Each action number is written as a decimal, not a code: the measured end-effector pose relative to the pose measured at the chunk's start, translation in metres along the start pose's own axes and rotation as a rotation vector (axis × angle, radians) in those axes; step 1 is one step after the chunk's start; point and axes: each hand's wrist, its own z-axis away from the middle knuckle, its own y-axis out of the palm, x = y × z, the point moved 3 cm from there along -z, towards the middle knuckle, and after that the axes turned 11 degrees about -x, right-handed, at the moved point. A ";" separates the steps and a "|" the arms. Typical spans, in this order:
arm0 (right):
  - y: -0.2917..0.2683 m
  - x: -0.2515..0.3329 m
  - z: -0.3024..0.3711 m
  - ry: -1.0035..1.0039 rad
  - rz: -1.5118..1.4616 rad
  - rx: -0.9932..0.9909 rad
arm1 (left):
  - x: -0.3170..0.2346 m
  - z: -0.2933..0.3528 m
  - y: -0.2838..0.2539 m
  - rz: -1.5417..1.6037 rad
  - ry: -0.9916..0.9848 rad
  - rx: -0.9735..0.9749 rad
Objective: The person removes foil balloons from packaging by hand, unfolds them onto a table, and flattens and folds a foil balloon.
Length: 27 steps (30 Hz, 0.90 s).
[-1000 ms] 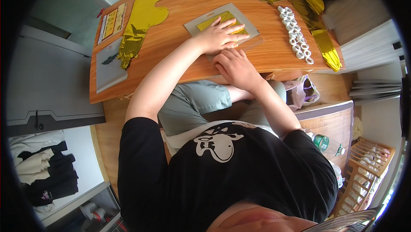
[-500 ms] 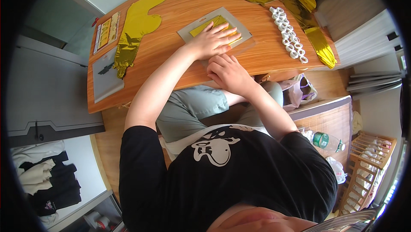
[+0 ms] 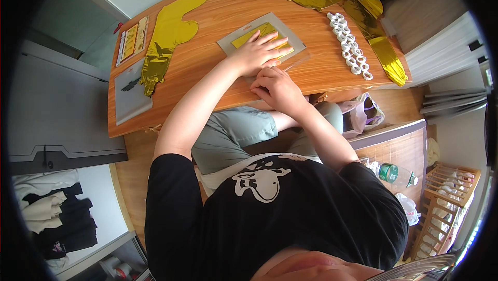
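My left hand lies flat with fingers spread over a folded gold foil balloon. The foil sits in or on a flat greyish see-through bag with a hang hole at its far edge. Close against the left hand's heel, my right hand is curled at the bag's near edge, its fingers pinched together. A clear strip of film sticks out to the right of the fingers. What exactly the right fingers grip is hidden by the hand.
On the wooden table lie a flat gold foil balloon, a printed card and another clear bag at left. Rows of white rings and more gold foil lie at right. A plastic bottle is low right.
My left hand stays pressed on the foil. My right hand has shifted slightly at the bag's near edge, and the clear film beside it stands out more.
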 end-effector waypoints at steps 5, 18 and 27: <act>-0.004 -0.005 -0.003 0.003 -0.072 0.029 | 0.000 -0.002 -0.002 0.005 0.004 -0.006; -0.004 0.008 0.003 -0.192 0.123 -0.077 | -0.002 -0.001 -0.003 0.014 -0.027 0.058; -0.101 -0.052 0.074 0.469 -0.485 -0.484 | -0.016 0.025 -0.027 0.095 0.053 0.105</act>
